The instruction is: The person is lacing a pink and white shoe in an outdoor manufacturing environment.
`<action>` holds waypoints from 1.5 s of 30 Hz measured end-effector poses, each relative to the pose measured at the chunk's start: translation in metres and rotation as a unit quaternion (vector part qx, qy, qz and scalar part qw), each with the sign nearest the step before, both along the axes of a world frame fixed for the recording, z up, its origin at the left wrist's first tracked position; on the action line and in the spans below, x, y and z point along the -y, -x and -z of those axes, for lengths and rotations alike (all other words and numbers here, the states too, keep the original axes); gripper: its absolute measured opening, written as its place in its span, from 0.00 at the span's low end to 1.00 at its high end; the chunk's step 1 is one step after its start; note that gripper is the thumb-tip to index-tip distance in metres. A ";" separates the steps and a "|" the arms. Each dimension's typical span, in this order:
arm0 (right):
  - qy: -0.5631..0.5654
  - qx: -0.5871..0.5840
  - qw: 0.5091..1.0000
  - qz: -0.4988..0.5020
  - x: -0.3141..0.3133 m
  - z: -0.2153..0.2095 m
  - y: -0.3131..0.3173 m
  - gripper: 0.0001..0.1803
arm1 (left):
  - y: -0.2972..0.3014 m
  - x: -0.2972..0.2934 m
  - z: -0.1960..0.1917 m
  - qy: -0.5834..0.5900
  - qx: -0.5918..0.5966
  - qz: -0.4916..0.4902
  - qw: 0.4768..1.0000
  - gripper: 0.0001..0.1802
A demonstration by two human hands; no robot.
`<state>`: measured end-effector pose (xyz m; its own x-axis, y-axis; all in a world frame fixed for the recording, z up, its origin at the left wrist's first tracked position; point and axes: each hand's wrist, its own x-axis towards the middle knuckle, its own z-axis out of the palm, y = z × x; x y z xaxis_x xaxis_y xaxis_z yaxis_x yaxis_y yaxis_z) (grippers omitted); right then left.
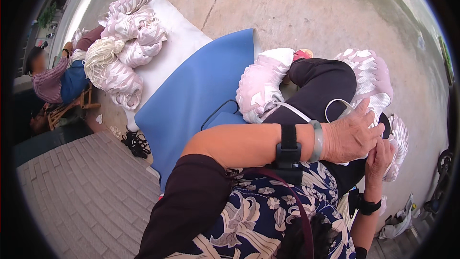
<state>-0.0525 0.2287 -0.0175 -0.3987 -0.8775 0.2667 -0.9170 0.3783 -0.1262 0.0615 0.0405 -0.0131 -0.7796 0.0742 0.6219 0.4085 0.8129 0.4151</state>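
Observation:
My left hand (352,134), with a pale bangle at its wrist, reaches across my lap with fingers bent over a white-and-pink shoe upper (380,101). A white shoelace (329,108) loops out next to that hand. My right hand (380,159) comes up from the lower right, its fingers pinched together against the left fingertips. The small part between the fingers is mostly hidden. Beyond the hands lies a curved stack of pink-and-white shoe uppers (366,69), and more uppers (397,146) hang beside my right hand.
Another bundle of uppers (262,84) rests by my black-trousered leg (326,79). A blue sheet (201,81) spreads to the left. Several bundled uppers (136,33) and white laces (103,55) lie on white sheeting (179,33). Black laces (135,144) lie nearby. Another person (52,79) sits far left.

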 end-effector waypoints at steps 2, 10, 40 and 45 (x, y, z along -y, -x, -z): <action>0.026 0.002 1.000 -0.017 -0.001 0.004 0.003 0.09 | -0.010 0.024 0.001 -0.080 0.014 -0.031 0.996 0.08; 0.031 0.065 0.997 0.021 -0.027 0.018 0.004 0.09 | -0.070 0.131 0.122 -0.295 0.448 -0.097 0.838 0.20; 0.118 0.038 0.991 0.052 -0.024 0.005 -0.003 0.08 | -0.081 0.125 0.088 -0.047 0.357 -0.103 0.927 0.09; 0.136 0.011 0.986 0.092 -0.040 -0.001 -0.001 0.07 | -0.024 0.076 -0.001 -0.048 0.099 -0.044 0.993 0.12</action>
<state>-0.0512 0.2683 -0.0166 -0.5524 -0.6871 0.4720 -0.8322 0.4868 -0.2655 0.0857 -0.0352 -0.0119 -0.8881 -0.0513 0.4568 0.2406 0.7949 0.5571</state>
